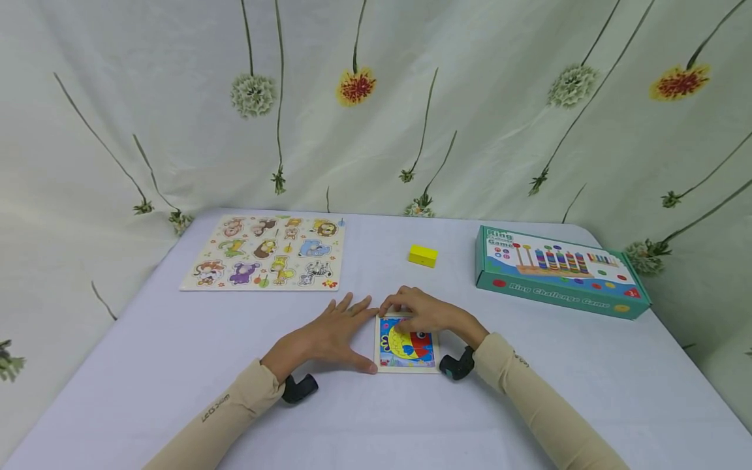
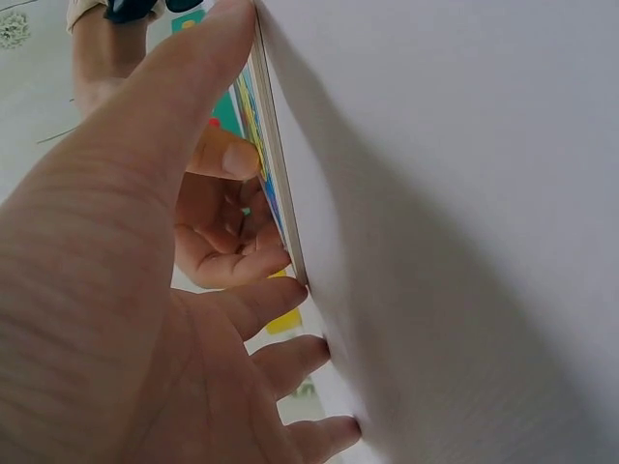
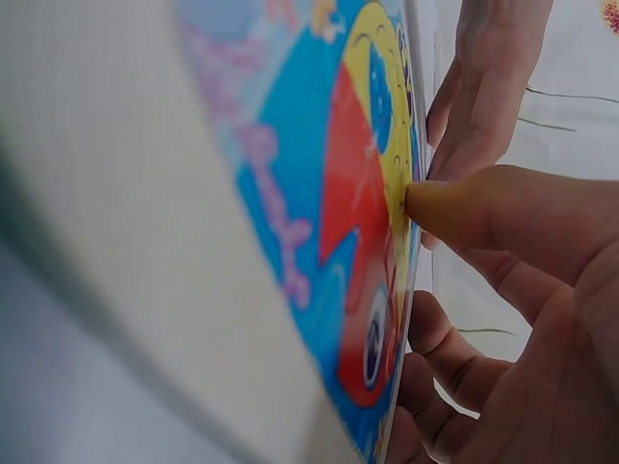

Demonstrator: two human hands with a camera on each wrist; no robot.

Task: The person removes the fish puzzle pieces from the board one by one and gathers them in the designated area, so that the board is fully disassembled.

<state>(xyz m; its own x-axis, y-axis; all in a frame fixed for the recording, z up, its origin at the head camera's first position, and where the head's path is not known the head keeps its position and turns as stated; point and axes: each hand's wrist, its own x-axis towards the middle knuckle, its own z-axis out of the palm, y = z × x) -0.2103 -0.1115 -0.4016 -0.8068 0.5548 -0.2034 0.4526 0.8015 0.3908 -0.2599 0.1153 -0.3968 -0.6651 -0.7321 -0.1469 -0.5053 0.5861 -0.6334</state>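
A small square wooden fish puzzle (image 1: pixel 384 361) lies flat on the table, its red and yellow fish set on a blue background. At its left edge my left hand (image 1: pixel 333 334) rests with spread fingers, the thumb at the near corner and the index finger at the far corner. From the right, my right hand (image 1: pixel 431 312) reaches over the puzzle. Its thumb (image 3: pixel 455 208) presses on the yellow body of the fish (image 3: pixel 395 145), while the other fingers bend loosely toward the far edge. Part of the puzzle's upper right is hidden under this hand.
A yellow block (image 1: pixel 423 256) sits beyond the puzzle. An animal puzzle board (image 1: pixel 270 254) lies at the back left. A green Ring Challenge Game box (image 1: pixel 561 271) stands at the back right. White table cloth (image 1: pixel 352 424) covers the surface, with a flowered curtain (image 1: pixel 470 98) behind.
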